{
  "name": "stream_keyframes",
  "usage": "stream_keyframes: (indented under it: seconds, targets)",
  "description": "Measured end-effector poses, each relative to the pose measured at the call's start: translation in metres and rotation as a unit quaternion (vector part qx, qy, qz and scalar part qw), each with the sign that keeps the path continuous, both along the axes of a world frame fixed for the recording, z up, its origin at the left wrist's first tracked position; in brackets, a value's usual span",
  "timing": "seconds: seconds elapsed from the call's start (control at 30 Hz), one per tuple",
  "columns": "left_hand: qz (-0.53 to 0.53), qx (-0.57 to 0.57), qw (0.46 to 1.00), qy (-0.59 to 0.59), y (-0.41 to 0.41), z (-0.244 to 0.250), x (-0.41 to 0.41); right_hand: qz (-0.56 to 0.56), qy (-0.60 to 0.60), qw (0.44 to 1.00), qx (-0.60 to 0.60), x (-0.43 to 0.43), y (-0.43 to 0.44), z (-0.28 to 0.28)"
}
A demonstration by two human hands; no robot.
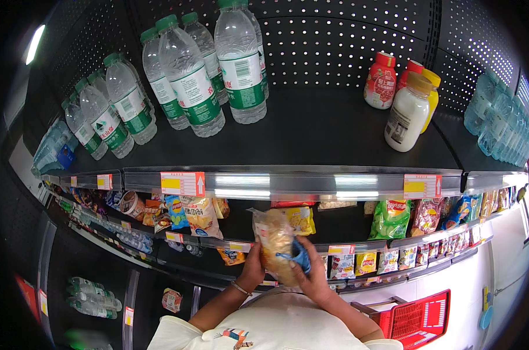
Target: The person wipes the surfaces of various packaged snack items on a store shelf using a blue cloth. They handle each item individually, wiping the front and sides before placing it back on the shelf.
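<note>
Both hands hold a clear plastic package of golden-brown food [275, 240], perhaps bread, in front of the chest. My left hand [253, 267] grips its left side; a bracelet circles that wrist. My right hand [310, 271] presses on its right side and also has a blue item [300, 254] against it, whose kind I cannot tell. Just behind the package, a yellow snack bag [300, 220] lies on the middle shelf. Large water bottles with green caps [194, 87] stand on the top shelf.
A white-filled bottle with a tan cap [408, 116] stands by red and yellow bottles on the top shelf. The shelf's front edge [304, 186] runs above the hands. Chip bags [391, 218] line the lower shelves. A red plastic basket [417, 317] is at the lower right.
</note>
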State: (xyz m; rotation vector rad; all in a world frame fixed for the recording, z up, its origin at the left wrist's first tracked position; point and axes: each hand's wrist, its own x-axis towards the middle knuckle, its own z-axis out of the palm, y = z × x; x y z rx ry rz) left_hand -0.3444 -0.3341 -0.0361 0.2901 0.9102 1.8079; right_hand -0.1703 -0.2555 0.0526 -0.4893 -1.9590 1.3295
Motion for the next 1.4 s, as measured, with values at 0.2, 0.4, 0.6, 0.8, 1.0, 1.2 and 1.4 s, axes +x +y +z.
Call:
stream_keyframes:
  seconds: [0.2, 0.4, 0.6, 0.8, 1.0, 1.2, 1.4]
  targets:
    - [-0.141, 0.206, 0.956, -0.156, -0.01, -0.033, -0.007, 0.085, 0.004, 0.984, 0.158, -0.008, -0.02, 0.011]
    - [-0.14, 0.132, 0.964, 0.186, -0.033, -0.025, 0.014, 0.075, -0.054, 0.962, 0.256, -0.02, -0.01, 0.015]
    - [-0.143, 0.13, 0.941, 0.278, -0.051, -0.022, 0.018, 0.043, -0.049, 0.98, 0.19, -0.015, 0.0, -0.006]
    - [-0.135, 0.168, 0.945, 0.248, -0.055, -0.03, 0.011, 0.079, -0.054, 0.972, 0.214, -0.004, -0.034, -0.01]
    - [-0.109, 0.143, 0.956, 0.231, -0.051, -0.032, 0.013, 0.107, -0.058, 0.965, 0.232, -0.001, -0.04, -0.001]
    - [-0.104, 0.132, 0.954, 0.248, -0.042, -0.027, 0.02, 0.119, -0.069, 0.956, 0.259, -0.006, -0.034, 0.014]
    - [-0.106, 0.099, 0.938, 0.314, -0.037, -0.021, 0.031, 0.078, -0.066, 0.948, 0.3, -0.024, -0.01, 0.02]
